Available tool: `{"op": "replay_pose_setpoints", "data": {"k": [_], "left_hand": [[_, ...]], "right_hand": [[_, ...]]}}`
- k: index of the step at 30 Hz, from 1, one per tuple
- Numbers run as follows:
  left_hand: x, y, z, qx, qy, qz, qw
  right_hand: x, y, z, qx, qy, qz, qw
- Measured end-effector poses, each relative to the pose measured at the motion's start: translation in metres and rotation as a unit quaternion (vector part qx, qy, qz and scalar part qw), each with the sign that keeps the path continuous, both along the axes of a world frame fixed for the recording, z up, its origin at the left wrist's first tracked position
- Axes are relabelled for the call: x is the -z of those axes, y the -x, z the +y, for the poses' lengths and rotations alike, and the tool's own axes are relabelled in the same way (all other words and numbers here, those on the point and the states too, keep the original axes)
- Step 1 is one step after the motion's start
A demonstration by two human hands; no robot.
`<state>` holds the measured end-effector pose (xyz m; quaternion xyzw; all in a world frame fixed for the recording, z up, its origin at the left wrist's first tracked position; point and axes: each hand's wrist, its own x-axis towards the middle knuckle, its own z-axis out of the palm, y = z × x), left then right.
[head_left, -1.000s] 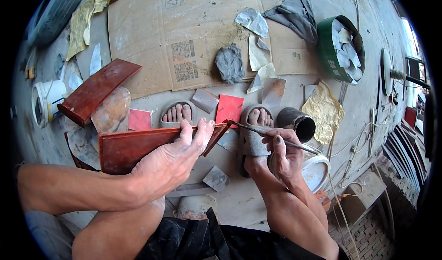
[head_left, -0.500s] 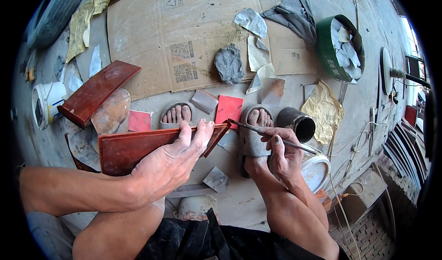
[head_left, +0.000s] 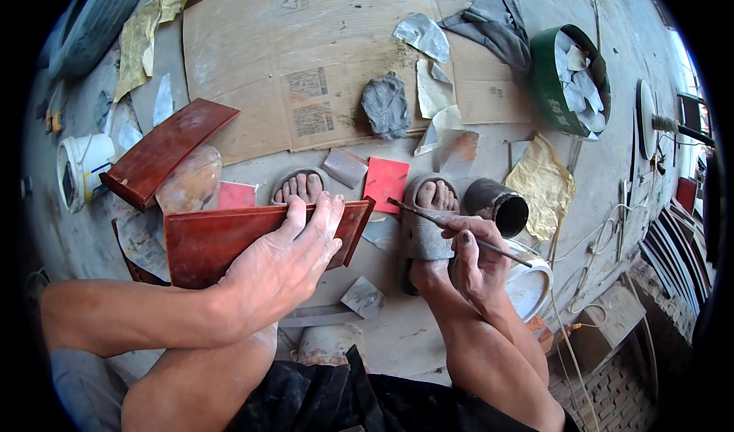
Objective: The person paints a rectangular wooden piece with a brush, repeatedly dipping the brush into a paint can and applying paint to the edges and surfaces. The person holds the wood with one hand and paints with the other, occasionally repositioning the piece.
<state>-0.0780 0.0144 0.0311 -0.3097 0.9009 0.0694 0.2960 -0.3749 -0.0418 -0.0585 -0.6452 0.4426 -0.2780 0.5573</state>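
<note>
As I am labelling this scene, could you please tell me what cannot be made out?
Head view: part of the held red-brown panel, covered by the left hand.
Head view: inside of the dark can, too dark.
Head view: left part of the white lid, behind the right hand.
Head view: end of the blue-grey object, cut off at the picture's rim.

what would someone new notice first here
Probably the glossy red-brown panel in the left hand, left of centre, with a thin brush in the right hand, its tip right of the panel. Next might come the red square sheet between the sandalled feet, and the green tub of pale scraps at upper right.
</note>
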Motion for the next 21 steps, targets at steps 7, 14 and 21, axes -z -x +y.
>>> {"op": "replay_pose_setpoints", "data": {"k": [7, 14, 21], "left_hand": [[0.006, -0.002, 0.003, -0.06, -0.03, 0.019, 0.998], [0.005, 0.001, 0.005, -0.046, -0.024, -0.013, 0.999], [0.005, 0.001, 0.006, -0.033, -0.026, -0.014, 0.999]], "right_hand": [[-0.014, -0.012, -0.012, -0.143, 0.135, 0.03, 0.98], [-0.009, -0.026, -0.015, -0.196, 0.166, 0.025, 0.966], [-0.009, -0.026, -0.015, -0.208, 0.185, 0.029, 0.96]]}}
